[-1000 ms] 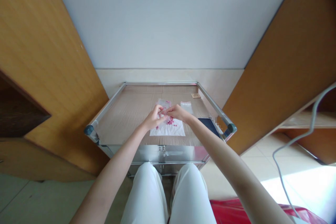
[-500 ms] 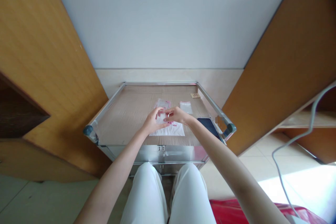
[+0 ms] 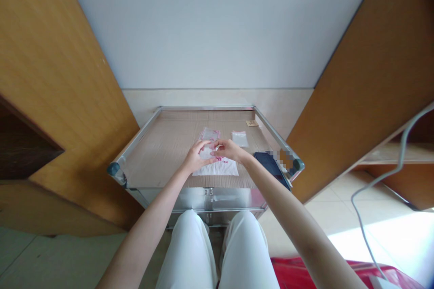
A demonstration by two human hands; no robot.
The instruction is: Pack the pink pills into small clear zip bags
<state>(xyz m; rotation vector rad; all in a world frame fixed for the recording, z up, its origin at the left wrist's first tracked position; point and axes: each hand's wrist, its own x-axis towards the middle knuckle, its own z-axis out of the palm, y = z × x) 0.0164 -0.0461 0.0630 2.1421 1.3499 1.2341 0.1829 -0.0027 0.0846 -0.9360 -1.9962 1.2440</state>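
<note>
**Metal-railed table (image 3: 206,108) with a cardboard top**
A white paper sheet (image 3: 217,170) with a clear plastic bag (image 3: 209,134) at its far edge, a second bag (image 3: 240,139), a tan card (image 3: 252,123), a dark blue folder (image 3: 269,165).

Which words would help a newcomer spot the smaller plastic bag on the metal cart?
On the metal cart, find the white sheet with pink tablets. Beyond it, to the right, lies a small clear plastic bag, apart from the larger bag.

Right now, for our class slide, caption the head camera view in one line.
Left hand and right hand meet over a clear plastic bag on white paper.
</note>
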